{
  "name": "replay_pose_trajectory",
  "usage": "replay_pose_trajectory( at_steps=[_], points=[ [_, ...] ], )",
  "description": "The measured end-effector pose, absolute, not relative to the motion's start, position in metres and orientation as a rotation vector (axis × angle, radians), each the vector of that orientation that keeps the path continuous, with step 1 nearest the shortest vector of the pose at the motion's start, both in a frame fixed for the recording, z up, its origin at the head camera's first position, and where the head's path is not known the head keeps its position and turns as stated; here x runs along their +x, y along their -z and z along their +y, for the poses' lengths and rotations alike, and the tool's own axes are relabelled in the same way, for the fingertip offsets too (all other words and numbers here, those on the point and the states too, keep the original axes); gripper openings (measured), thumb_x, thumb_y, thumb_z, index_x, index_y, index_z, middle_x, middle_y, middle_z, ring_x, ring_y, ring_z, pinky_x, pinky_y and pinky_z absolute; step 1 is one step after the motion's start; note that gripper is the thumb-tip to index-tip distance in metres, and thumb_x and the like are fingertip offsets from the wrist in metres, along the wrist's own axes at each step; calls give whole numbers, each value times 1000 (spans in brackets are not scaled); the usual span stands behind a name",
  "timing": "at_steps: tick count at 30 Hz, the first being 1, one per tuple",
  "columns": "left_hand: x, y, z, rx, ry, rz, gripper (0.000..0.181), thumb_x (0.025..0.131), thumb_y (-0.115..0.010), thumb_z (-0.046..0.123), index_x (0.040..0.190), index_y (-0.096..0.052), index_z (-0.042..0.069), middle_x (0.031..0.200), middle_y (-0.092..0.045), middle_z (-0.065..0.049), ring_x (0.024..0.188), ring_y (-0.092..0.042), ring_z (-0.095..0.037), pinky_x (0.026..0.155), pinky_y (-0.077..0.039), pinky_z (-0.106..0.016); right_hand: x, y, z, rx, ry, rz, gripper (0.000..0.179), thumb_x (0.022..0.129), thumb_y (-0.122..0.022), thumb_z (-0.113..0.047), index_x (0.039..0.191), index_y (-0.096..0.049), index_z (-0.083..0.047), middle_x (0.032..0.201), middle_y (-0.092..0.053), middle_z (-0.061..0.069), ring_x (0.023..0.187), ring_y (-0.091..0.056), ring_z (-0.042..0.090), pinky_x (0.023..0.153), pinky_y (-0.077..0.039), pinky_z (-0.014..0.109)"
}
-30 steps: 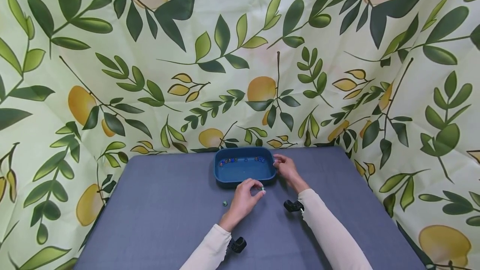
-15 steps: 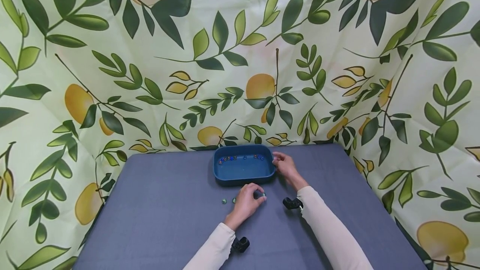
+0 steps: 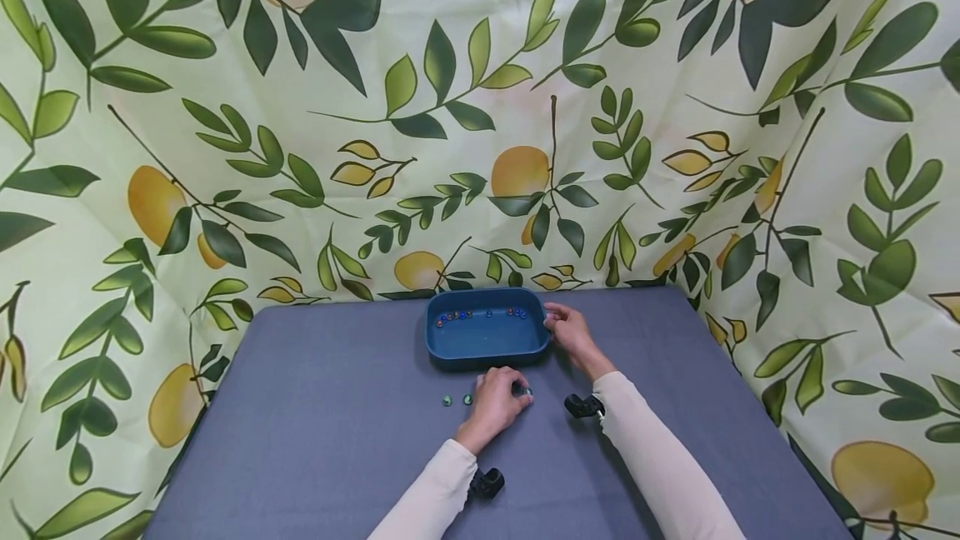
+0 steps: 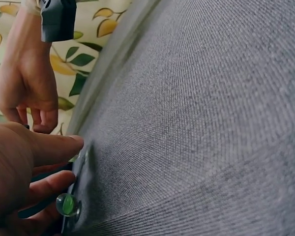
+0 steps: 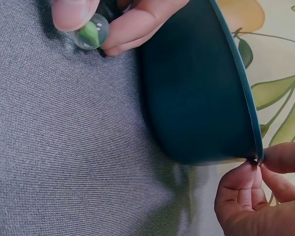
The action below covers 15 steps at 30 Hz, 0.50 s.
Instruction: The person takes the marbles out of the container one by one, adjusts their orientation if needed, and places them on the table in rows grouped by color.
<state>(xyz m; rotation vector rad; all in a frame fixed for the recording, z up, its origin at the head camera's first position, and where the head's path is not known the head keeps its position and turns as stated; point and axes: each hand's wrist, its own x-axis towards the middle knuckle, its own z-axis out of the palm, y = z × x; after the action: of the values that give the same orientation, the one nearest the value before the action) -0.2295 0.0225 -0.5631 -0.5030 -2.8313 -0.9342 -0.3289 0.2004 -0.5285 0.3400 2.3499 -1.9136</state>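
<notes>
My left hand [image 3: 497,403] is low over the cloth in front of a blue plastic tub [image 3: 487,354]. Between its thumb and forefinger it pinches a clear glass marble [image 5: 92,34] with a green swirl. To that hand's left lie two more green marbles, an outer one [image 3: 447,400] and a nearer one [image 3: 468,399] right by the knuckles. A green marble [image 4: 65,204] shows close to the fingers in the left wrist view. My right hand [image 3: 573,332] pinches the tub's rim at its right end, thumb on one side and fingertips on the other.
Inside the tub, several blue and orange marbles [image 3: 463,316] sit along the far wall. Grey cloth [image 3: 322,423] covers the table. Behind and at both sides hangs a lemon-print fabric [image 3: 420,190]. Each wrist wears a black camera [image 3: 489,483].
My left hand has drawn back from the tub's front wall toward me, lowering its marble to the cloth. A second green marble has come into view beside the first. The right hand stays on the rim.
</notes>
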Motion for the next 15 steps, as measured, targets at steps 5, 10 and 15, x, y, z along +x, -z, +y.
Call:
replay_pose_trajectory(
  at_steps=[5,10,15],
  points=[
    [-230,563,24,-486,917,-2853,13,77,-82,24,85,-74,18,97,-70,0,98,-59,-23,88,-41,-45,-330,530,200,334,1896,2359,41,98,-52,-5,138,-54,-7,101,-53,3,83,-50,14,74,-48,32],
    [-232,565,24,-486,902,-2855,13,77,-83,25,84,-74,19,97,-69,1,97,-58,-23,87,-40,-44,-330,530,201,329,1884,2382,41,97,-52,-4,138,-55,-6,101,-53,3,83,-50,14,73,-48,31],
    [-233,566,24,-498,905,-2851,13,76,-84,24,83,-74,19,96,-69,1,96,-58,-23,86,-39,-44,-331,529,200,335,1882,2391,41,97,-52,-5,137,-55,-7,103,-54,4,84,-51,14,75,-48,33]
  ],
)
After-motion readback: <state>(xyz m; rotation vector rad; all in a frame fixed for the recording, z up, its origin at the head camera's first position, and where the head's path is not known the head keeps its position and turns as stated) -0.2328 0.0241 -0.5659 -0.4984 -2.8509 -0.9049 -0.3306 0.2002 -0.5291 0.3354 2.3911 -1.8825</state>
